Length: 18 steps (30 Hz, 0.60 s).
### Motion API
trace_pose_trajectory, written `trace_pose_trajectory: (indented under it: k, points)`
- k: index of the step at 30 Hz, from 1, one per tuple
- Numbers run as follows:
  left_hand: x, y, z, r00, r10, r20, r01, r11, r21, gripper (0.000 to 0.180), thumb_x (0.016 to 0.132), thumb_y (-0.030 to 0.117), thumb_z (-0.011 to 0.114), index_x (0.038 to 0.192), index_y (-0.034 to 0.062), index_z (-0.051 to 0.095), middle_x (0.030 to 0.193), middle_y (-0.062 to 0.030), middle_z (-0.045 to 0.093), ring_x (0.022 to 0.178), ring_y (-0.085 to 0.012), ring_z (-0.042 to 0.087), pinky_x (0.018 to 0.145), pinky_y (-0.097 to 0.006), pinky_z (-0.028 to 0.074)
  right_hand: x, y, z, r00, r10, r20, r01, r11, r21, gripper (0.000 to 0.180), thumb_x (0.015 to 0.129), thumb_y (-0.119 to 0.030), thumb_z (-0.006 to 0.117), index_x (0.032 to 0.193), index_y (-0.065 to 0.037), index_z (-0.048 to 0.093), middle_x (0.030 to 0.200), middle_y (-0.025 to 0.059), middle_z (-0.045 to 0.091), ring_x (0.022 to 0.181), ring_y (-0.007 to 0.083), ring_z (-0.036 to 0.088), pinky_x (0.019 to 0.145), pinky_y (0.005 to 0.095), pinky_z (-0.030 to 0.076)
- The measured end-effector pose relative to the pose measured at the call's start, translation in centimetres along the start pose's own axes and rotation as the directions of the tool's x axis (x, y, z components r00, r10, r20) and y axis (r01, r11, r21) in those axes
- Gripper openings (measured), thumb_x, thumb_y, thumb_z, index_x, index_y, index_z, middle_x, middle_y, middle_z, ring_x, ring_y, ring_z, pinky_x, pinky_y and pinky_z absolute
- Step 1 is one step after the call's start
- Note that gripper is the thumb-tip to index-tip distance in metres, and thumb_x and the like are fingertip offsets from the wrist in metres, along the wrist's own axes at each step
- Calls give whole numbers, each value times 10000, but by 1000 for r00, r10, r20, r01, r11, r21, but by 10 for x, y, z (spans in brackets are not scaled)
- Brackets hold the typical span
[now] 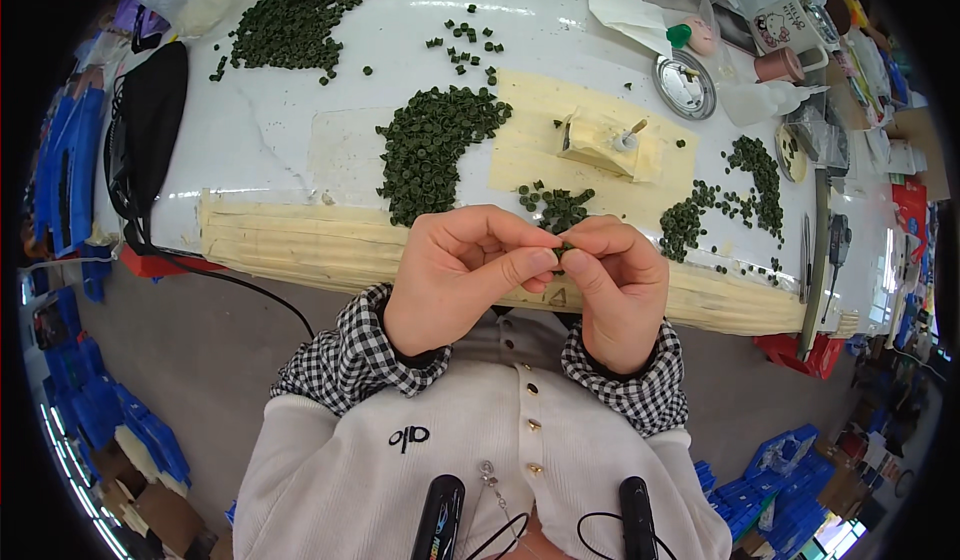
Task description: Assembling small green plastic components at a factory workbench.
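Note:
Over the table's front edge my left hand (445, 275) and my right hand (625, 290) meet, thumbs and forefingers pinched on one small dark green round part (562, 251). Fingertips cover most of it, so its full shape is hidden. Just beyond the fingers lies a little heap of similar green parts (566, 208). A larger pile of them (430, 150) spreads to the left of it. Farther back, on a yellowish taped sheet (525, 100), stands a small taped block (600, 145) with a thin upright pin.
The table's front edge is wrapped in cream tape (300, 245). More green parts (290, 30) are heaped at the back left, and others (683, 228) lie on the right. A round metal dish (686, 85), a white bottle (750, 102) and a screwdriver (838, 245) are at the right. A black cloth (150, 110) hangs at the left.

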<state>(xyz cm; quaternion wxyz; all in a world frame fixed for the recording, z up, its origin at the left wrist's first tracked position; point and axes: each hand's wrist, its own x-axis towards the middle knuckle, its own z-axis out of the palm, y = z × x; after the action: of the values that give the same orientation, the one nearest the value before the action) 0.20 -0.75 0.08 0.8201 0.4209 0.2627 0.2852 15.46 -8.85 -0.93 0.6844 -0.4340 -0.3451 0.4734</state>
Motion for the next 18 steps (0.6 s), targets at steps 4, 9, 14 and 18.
trace_pose_trajectory:
  k: [4,9,14,18]
  points:
    - [1,2,0,999,-39,-4,39,999,-27,134,874,21,651,993,-40,653,868,-88,686,759,-89,642,695,-203,536,-4,-1,3,996,-74,-41,67,987,-148,173,812,109,645,966,33,648,961,105,630,903,149,612,784,253,503]
    - [3,4,-2,995,-98,4,98,992,-84,137,883,50,649,989,-36,654,861,-83,684,744,-87,639,692,-204,536,-5,3,3,974,-226,1,213,917,-338,199,784,105,672,966,25,677,998,124,635,902,174,626,768,257,511]
    - [4,6,-5,995,-103,12,104,989,-104,141,888,69,649,986,-32,655,863,-79,684,737,-88,638,688,-207,536,-1,-3,-1,957,-254,140,290,827,-481,237,776,88,690,998,5,695,1016,124,635,901,184,631,773,255,513]
    - [5,9,-5,998,-64,22,65,997,-30,141,888,56,644,993,-38,656,865,-82,684,740,-93,635,693,-213,536,-1,-4,-3,968,-208,139,247,878,-410,252,785,79,689,1023,-3,695,1035,123,632,911,179,628,774,249,511]
